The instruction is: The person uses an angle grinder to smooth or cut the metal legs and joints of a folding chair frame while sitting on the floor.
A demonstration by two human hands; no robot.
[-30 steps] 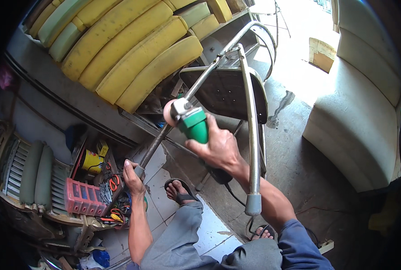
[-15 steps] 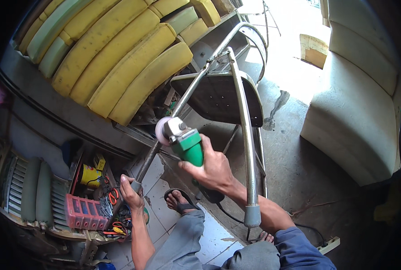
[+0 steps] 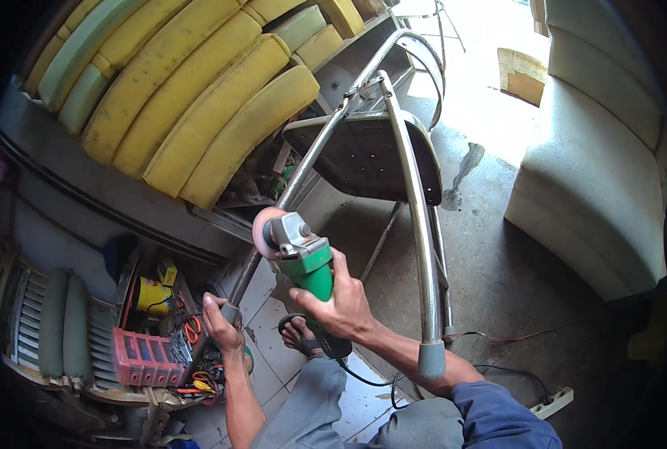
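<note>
A metal-framed chair is tipped over in front of me, its dark seat underside facing me and its tubular legs pointing my way. My left hand is closed around the near end of the left leg, by its grey rubber cap. In my right hand is a green angle grinder, gripped by its body. Its pinkish disc lies against or right beside that leg; I cannot tell if they touch. The right leg, with a grey cap, passes above my right forearm.
Yellow curved foam cushions are stacked at upper left. A red parts organizer and loose tools lie at lower left. A pale padded seat stands at right. The grinder's black cord runs near my feet, by a power strip.
The grinder has shifted slightly left and down along the leg, and its disc now shows more of its face. The chair's right leg has swung a little right. My left hand keeps its hold.
</note>
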